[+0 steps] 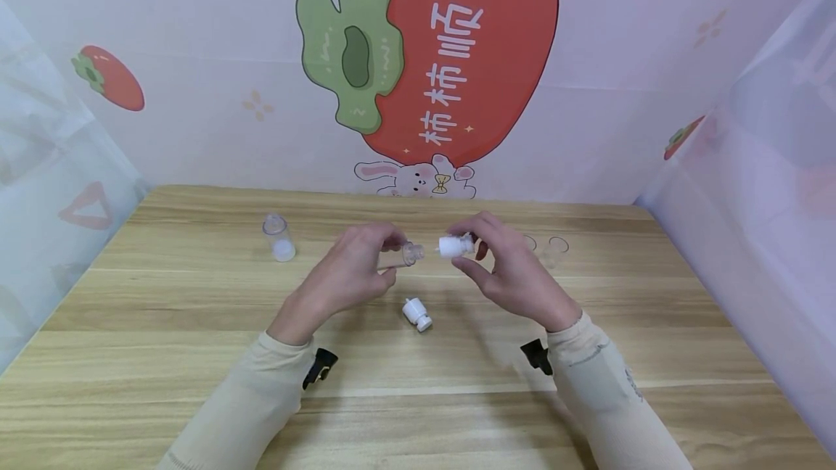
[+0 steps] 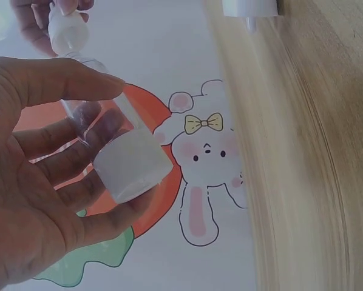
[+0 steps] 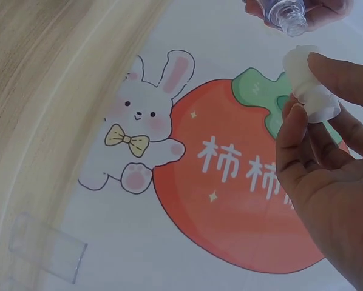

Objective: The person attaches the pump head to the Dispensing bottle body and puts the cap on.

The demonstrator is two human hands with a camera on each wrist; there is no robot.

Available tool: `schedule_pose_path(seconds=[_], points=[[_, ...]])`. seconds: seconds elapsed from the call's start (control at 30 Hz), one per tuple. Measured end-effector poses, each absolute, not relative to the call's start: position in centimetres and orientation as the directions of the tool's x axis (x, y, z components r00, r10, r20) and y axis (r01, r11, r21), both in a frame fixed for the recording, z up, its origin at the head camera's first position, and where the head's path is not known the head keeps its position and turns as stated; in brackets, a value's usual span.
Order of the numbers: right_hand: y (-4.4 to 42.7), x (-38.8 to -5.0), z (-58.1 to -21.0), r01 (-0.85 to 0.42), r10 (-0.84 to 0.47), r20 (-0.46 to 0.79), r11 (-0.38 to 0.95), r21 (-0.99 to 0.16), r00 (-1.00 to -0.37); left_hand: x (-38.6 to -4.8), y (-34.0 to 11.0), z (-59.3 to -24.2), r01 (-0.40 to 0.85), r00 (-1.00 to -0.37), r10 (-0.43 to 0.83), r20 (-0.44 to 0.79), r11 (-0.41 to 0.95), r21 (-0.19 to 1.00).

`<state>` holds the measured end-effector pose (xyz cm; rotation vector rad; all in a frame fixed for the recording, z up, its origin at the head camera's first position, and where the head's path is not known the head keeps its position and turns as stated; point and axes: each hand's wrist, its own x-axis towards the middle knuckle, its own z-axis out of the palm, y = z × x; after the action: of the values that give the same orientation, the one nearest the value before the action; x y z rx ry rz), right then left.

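My left hand [image 1: 353,267] grips a small clear bottle [image 1: 408,254] between thumb and fingers, its threaded neck toward the right. In the left wrist view the bottle's frosted white base [image 2: 133,163] shows against the fingers. Opposite it, my right hand [image 1: 512,274] pinches a white pump head [image 1: 455,246] with its thin stem pointing at the bottle mouth. A small gap separates stem and neck; in the right wrist view the pump head [image 3: 309,82] stands just below the open neck [image 3: 289,19]. Another white pump head [image 1: 417,314] lies on the table below the hands.
A second clear bottle [image 1: 279,238] with a white base is at the back left of the wooden table [image 1: 163,354]. Clear caps [image 1: 555,252] are to the right, behind my right hand. A printed cloth [image 1: 228,129] hangs along the back edge.
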<state>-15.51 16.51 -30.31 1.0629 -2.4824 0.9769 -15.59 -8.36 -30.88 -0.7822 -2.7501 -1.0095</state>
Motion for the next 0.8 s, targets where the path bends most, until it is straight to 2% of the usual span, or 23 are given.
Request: schedule_pose_path(seconds=[0.8], points=[[15.96,-15.41,-30.62,-0.734,-0.539,0.503,0.423,-0.531,-0.676,-15.20,-7.81,-30.89,0.529,-0.841,0.467,0.274,0.600,0.600]])
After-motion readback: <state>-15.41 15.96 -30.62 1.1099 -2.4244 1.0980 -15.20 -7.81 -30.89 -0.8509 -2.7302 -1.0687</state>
